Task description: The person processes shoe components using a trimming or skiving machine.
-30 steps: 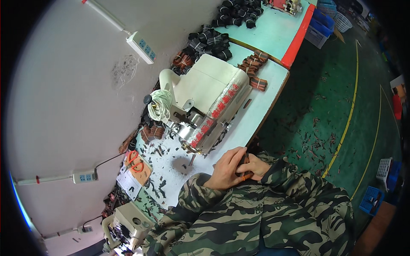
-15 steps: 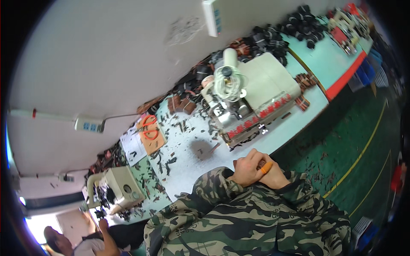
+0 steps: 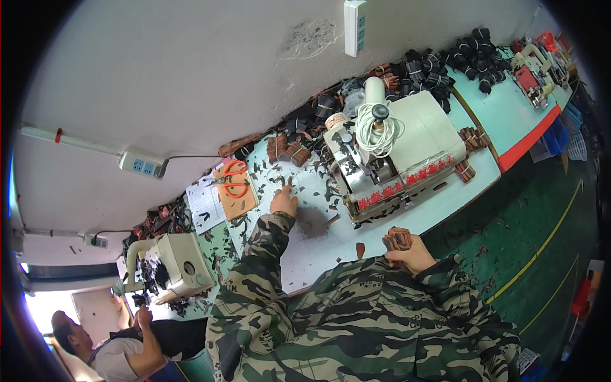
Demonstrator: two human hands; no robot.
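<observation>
— Two hands, where are they at this moment?

— My left hand is stretched forward and lies on the surface, with the fingers spread among small dark scraps. It closes on nothing that I can see. My right hand is near my body, at the front edge of the surface, and it is clamped on a small stack of brown pieces. The two hands are well apart.

— What stands between them?

— A cream sewing machine stands beyond my right hand, with a coil of white cord on top of it and a red patterned strip along its front. One loose brown piece lies on the surface just left of the right hand.

— And beside the left hand?

— Orange-handled scissors rest on a brown board to the left of it, next to a sheet of paper. Bundles of brown pieces lie near the wall, beyond my fingers. More black bundles are heaped far to the right.

— Somebody else is there?

— Yes, another person sits at the lower left, beside a second cream machine. Their hands I cannot see clearly
</observation>
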